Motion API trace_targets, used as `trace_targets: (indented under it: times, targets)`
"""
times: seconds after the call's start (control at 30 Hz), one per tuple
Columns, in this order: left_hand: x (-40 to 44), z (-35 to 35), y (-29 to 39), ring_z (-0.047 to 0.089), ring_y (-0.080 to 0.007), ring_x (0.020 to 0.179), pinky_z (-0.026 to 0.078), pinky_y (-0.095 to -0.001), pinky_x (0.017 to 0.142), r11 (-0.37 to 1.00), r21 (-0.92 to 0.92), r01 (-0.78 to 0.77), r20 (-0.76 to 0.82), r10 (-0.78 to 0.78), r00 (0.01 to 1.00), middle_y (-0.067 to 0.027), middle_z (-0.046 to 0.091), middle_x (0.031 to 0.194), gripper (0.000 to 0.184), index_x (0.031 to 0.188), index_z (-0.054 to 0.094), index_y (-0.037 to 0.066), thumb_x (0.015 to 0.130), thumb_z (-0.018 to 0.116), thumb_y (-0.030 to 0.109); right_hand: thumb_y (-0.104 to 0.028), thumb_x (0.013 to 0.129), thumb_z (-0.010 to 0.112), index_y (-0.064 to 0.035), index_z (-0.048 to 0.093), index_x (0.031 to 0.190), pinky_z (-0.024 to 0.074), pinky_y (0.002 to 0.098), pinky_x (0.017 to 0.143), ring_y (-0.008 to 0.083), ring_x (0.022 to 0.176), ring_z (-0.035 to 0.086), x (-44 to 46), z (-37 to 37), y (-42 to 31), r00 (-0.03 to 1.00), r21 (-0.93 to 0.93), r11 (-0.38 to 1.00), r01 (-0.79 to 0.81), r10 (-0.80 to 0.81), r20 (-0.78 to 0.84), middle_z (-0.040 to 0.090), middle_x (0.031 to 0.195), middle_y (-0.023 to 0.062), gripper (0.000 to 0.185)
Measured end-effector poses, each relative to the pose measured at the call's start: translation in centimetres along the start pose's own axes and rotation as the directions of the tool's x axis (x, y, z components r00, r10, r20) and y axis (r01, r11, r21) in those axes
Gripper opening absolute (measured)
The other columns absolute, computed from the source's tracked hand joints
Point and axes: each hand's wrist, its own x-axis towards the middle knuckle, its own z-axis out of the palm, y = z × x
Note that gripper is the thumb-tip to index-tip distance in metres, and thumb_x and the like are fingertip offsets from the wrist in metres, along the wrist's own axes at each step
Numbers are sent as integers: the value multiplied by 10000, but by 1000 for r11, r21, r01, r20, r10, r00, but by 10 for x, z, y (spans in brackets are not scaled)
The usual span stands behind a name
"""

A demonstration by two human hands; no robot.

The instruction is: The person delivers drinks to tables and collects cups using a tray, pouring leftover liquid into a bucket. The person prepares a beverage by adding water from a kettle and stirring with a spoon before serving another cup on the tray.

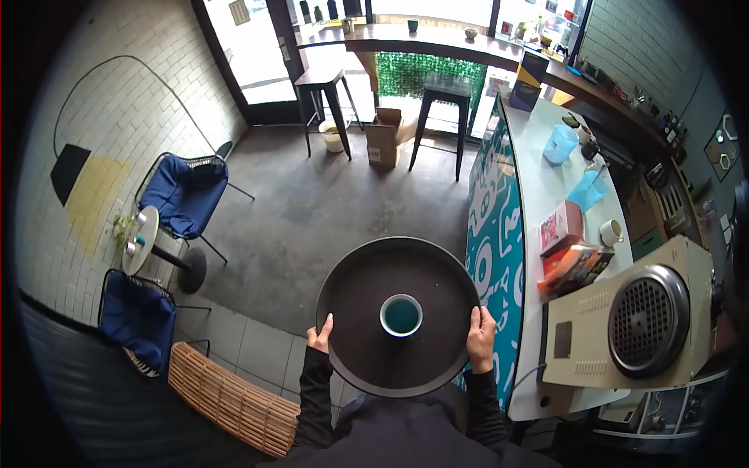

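Observation:
A round black serving tray (pixel 359 288) is held out level in front of my body. Its left rim is gripped by my left hand (pixel 319 334), with the thumb on top. On the opposite side my right hand (pixel 481 339) clasps the rim, fingers curled over the edge. Near the tray's middle stands a single cup (pixel 402 315) with a pale rim and a teal inside; whether it contains liquid I cannot tell. Neither hand touches the cup. The undersides of both hands are hidden.
A white counter (pixel 538 187) with a coffee grinder-like machine (pixel 624 320), boxes and containers runs along my right. Two black stools (pixel 445 90) stand ahead by a window bar. Blue chairs (pixel 187 195), a small round table (pixel 140 242) and a wicker bench (pixel 234 398) are left.

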Motion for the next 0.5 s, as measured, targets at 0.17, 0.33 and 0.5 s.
trace_targets:
  times: [0.17,0.33,0.5]
  targets:
    - [84,34,65,571,-102,637,434,-253,637,981,-193,-8,175,42,984,-9,634,698,426,748,648,-6,891,666,395,-188,1038,458,10,503,803,364,266,579,66,672,383,74,43,-5,1000,-32,999,-11,11,-9,462,705,-22,311]
    - [181,74,101,588,-149,828,449,-281,769,988,-139,-60,169,83,982,-81,649,901,415,903,674,-51,856,672,361,-181,1029,467,11,441,757,322,290,555,75,647,343,180,103,-10,999,-14,999,44,-45,-21,395,658,-13,334]
    - [276,114,129,604,-231,1037,457,-321,936,925,-381,-14,265,123,956,-167,635,1155,483,1134,655,-61,811,652,298,-173,1025,480,7,420,731,290,284,528,64,616,322,288,158,-35,997,19,997,81,-81,-1,364,636,-25,350]
